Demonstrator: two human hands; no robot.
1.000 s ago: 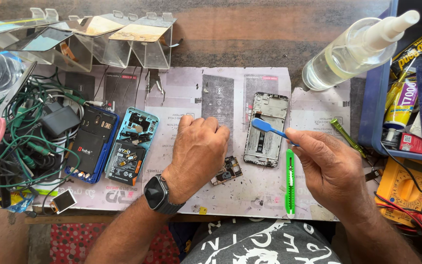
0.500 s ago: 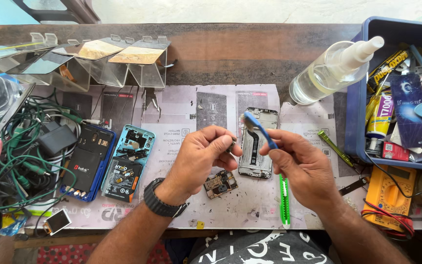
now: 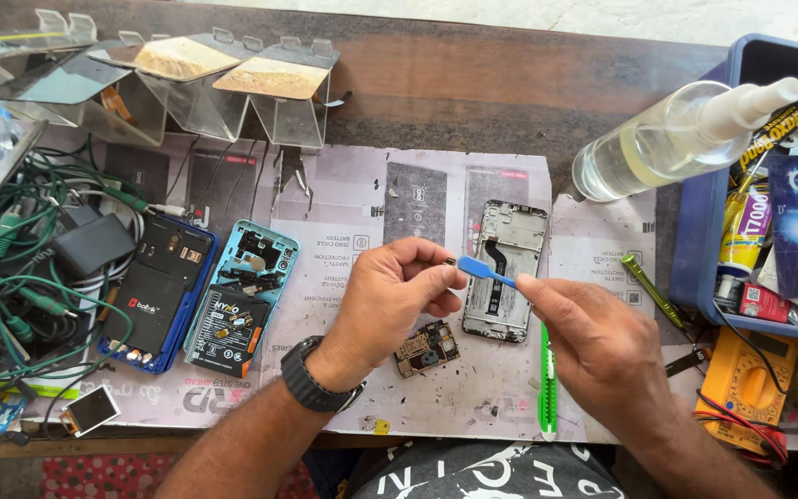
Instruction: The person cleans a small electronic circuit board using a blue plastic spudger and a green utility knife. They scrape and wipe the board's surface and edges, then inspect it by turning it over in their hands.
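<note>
The right hand (image 3: 602,346) pinched a blue pry tool (image 3: 485,270) above the bench (image 3: 473,83). The left hand (image 3: 390,300) pinched a tiny part at its tip. Holding both steady and pressing softly seemed best.

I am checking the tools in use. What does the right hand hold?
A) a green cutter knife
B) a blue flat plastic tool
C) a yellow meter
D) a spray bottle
B: the right hand pinches a blue flat plastic tool, its tip meeting the left hand.
</note>
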